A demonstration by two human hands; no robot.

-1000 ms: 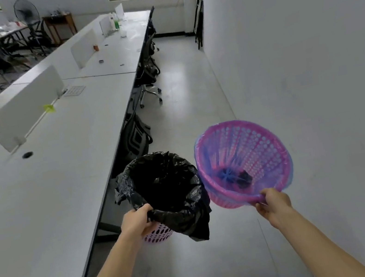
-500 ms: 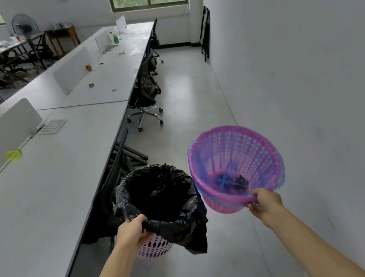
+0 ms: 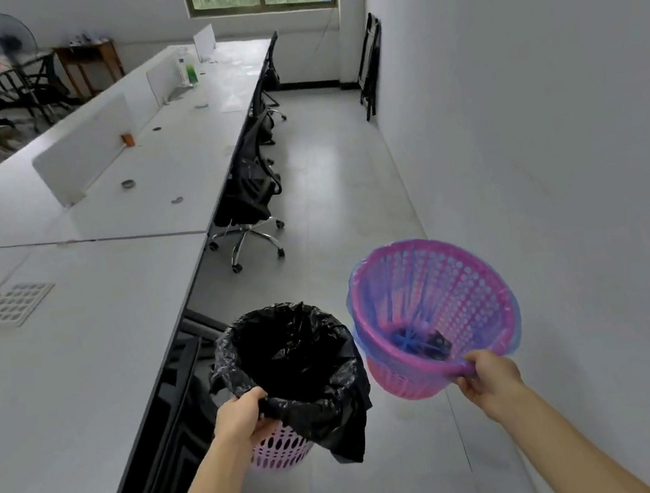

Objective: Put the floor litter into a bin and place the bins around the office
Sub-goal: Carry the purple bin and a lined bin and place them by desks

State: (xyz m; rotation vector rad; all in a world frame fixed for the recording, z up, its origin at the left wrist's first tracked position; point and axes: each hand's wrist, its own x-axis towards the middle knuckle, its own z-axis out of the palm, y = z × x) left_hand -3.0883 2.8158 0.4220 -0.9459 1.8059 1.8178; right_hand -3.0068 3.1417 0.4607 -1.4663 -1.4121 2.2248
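My left hand (image 3: 243, 418) grips the near rim of a pink perforated bin lined with a black bag (image 3: 292, 365), held above the floor beside the desk edge. My right hand (image 3: 489, 384) grips the near rim of a second pink perforated bin with a blue liner (image 3: 452, 289), tilted toward me. A small dark piece of litter (image 3: 436, 346) lies in its bottom. The two bins hang side by side, almost touching.
A long row of white desks (image 3: 82, 332) with low dividers runs along my left. Black office chairs (image 3: 249, 198) are tucked at its right edge. A white wall (image 3: 552, 119) bounds the aisle on the right, with a folded black frame (image 3: 369, 64) leaning far ahead.
I have moved forward along the aisle; the desks and the chair are closer. Both hands keep the same grip on their bins.
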